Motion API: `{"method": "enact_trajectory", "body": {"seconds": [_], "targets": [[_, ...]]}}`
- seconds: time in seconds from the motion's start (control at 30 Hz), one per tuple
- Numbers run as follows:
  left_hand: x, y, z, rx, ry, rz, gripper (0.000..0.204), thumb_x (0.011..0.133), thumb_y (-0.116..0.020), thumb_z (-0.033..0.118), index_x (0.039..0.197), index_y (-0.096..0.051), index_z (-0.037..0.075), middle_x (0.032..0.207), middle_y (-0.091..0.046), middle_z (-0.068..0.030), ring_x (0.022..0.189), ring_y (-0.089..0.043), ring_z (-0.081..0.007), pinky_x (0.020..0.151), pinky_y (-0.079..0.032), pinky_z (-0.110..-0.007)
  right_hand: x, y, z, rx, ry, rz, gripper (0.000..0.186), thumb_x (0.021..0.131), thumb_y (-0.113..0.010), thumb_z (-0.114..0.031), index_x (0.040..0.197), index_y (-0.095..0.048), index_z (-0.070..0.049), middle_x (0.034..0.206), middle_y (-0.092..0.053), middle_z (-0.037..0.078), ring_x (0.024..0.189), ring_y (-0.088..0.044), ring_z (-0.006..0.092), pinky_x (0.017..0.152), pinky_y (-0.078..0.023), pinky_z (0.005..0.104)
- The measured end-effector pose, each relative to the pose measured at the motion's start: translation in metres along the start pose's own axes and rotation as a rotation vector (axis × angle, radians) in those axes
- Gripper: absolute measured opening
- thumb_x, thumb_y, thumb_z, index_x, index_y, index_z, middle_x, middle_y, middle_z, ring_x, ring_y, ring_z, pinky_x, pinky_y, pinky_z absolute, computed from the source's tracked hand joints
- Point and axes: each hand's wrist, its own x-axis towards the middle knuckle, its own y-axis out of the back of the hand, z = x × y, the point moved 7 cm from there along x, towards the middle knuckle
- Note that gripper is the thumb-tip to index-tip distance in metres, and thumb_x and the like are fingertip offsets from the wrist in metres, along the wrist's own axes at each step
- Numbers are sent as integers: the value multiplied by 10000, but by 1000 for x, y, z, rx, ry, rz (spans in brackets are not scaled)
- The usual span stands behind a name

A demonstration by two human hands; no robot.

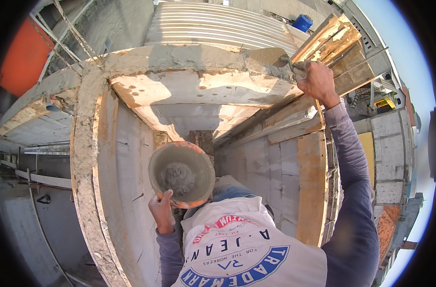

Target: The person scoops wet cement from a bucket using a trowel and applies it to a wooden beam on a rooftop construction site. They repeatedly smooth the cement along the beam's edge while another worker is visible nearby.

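Note:
My left hand (162, 210) grips the near rim of an orange-rimmed bucket (156, 165), its inside coated grey. Wet mortar (178, 178) lies in the bottom of the bucket. Up at the far right, my right hand (317, 81) is closed around the handle of a trowel (270, 57). The trowel's mortar-smeared blade lies over the top of a concrete beam (179, 56), pointing left along it. Rough grey mortar covers the beam's top, and a timber board (208, 86) runs along its near side.
Another mortar-topped beam (86, 129) runs toward me on the left. Wooden planks (333, 45) stick up beside my right hand. Steel bars (72, 31) rise at the far left. Past the beam are a corrugated roof (218, 26) and a blue barrel (302, 22).

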Motion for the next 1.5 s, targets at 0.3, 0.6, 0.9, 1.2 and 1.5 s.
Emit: {"method": "enact_trajectory", "body": {"seconds": [0.3, 0.6, 0.9, 1.2, 1.5], "targets": [[2, 42, -32, -59, 62, 115, 124, 834, -728, 101, 801, -640, 20, 663, -570, -28, 539, -537, -126, 507, -476, -286, 4, -7, 10, -27, 20, -9, 277, 665, -723, -187, 886, -750, -22, 865, -726, 245, 848, -724, 429, 790, -588, 501], [-7, 71, -42, -119, 42, 180, 126, 846, -717, 135, 854, -657, 25, 715, -590, -24, 601, -552, -118, 553, -475, -273, 25, -1, -46, -95, 129, 0, 244, 761, -766, -218, 979, -815, -118, 882, -756, 180, 815, -742, 379, 740, -594, 474], [-34, 72, -37, -152, 6, 235, 175, 855, -721, 158, 778, -655, 16, 701, -602, -39, 596, -558, -124, 541, -490, -287, 44, -6, -78, -111, 159, 0, 240, 705, -769, -188, 921, -801, -89, 876, -764, 185, 804, -746, 381, 724, -595, 472], [-40, 56, -44, -183, -64, 153, 163, 871, -710, 149, 833, -685, -8, 706, -609, -45, 581, -572, -131, 535, -504, -283, 85, -52, -92, 32, 45, 4, 304, 749, -762, -248, 981, -783, -53, 931, -773, 203, 867, -758, 382, 785, -607, 485], [-60, 55, -52, -202, -4, 273, 158, 865, -712, 133, 816, -681, -14, 680, -607, -49, 565, -564, -131, 530, -503, -284, 84, -38, -167, 191, 260, 26, 298, 717, -739, -266, 853, -749, -1, 853, -748, 234, 799, -738, 407, 756, -590, 503]]}}
